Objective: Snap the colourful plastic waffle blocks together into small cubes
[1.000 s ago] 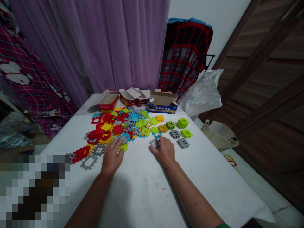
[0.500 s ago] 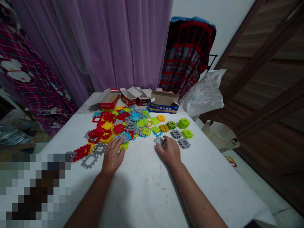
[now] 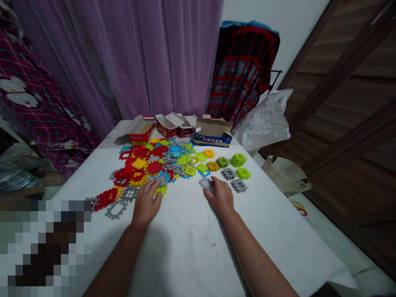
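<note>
My left hand [image 3: 147,203] lies palm down at the near edge of a heap of interlocking plastic tiles [image 3: 154,167], its fingers stretched out and thumb apart. Its fingertips reach a grey tile [image 3: 161,180], and a lime green tile [image 3: 161,190] shows beside the thumb. My right hand [image 3: 222,196] rests on the table with thumb and forefinger apart, next to a flat grey tile [image 3: 204,182]. Whether the fingertips touch that tile, I cannot tell. Beyond this hand are grey tile stacks [image 3: 239,185] and a lime green stack [image 3: 243,173].
At the back of the white table [image 3: 185,243] stand open boxes: a red one [image 3: 140,135], two smaller red ones and a blue one [image 3: 213,141]. A clear plastic bag [image 3: 264,121] hangs past the right edge, above a beige cloth bag [image 3: 287,175]. Purple curtain [image 3: 161,57] behind.
My right thumb has drawn slightly back to the right, so more of the flat grey tile shows. My left hand has stayed put.
</note>
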Available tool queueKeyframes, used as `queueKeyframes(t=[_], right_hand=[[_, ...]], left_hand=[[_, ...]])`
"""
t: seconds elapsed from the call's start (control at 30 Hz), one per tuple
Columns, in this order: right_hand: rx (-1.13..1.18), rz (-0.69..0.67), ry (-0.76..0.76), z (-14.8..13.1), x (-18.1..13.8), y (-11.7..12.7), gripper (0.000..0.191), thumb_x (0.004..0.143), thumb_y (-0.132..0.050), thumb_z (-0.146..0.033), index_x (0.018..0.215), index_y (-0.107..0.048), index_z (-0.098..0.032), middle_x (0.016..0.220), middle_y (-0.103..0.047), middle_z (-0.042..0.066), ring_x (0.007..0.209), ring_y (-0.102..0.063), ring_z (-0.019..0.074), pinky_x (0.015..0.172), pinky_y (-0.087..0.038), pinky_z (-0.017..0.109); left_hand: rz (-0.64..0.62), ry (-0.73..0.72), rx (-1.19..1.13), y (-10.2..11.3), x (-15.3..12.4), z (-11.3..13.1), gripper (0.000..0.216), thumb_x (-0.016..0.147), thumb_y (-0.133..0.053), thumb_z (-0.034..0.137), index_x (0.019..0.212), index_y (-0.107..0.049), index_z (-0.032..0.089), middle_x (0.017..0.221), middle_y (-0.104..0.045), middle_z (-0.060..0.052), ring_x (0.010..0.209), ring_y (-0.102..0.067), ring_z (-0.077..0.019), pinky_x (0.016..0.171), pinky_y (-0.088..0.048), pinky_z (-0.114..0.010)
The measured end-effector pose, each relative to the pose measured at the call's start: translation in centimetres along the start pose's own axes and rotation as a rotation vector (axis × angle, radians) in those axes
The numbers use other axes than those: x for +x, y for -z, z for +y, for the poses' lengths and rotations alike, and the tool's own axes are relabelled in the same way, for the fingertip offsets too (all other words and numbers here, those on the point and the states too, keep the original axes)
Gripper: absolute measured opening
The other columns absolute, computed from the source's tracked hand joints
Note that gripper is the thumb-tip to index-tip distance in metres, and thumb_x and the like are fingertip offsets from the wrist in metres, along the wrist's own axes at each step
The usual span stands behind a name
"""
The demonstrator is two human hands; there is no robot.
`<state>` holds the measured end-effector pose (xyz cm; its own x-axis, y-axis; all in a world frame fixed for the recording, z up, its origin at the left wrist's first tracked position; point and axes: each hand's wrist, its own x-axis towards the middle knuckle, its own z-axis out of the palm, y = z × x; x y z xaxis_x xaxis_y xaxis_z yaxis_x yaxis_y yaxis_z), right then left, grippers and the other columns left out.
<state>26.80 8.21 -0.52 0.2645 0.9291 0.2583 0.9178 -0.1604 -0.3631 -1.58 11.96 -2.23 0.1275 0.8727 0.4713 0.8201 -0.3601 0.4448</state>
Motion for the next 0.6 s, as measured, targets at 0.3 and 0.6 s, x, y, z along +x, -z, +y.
queueKeyframes(t=[0.3,0.6], right_hand=[[0.141,0.25,-0.082,3.4,-1.3,2.1,0.062,0.08,-0.062,-0.047,0.134,-0.052,-0.016,0.108,-0.071,0.01,0.099,-0.061,0.0275,0.088,-0.045,0.04],[0.114,0.398,-0.332,10.3,-1.2,4.5,0.073,0.074,-0.06,-0.055,0.136,-0.048,-0.016,0.108,-0.071,0.011,0.098,-0.061,0.0288,0.085,-0.044,0.041]], left_hand=[[0.004,0.007,0.0,0.0,0.1,-0.1,0.039,0.088,-0.046,0.03,0.12,-0.067,0.022,0.133,-0.065,-0.009,0.122,-0.059,-0.0273,0.112,-0.043,-0.048],[0.002,-0.006,0.004,0.3,0.2,-0.2,0.04,0.088,-0.046,0.032,0.12,-0.066,0.021,0.132,-0.066,-0.009,0.121,-0.06,-0.027,0.111,-0.043,-0.046]])
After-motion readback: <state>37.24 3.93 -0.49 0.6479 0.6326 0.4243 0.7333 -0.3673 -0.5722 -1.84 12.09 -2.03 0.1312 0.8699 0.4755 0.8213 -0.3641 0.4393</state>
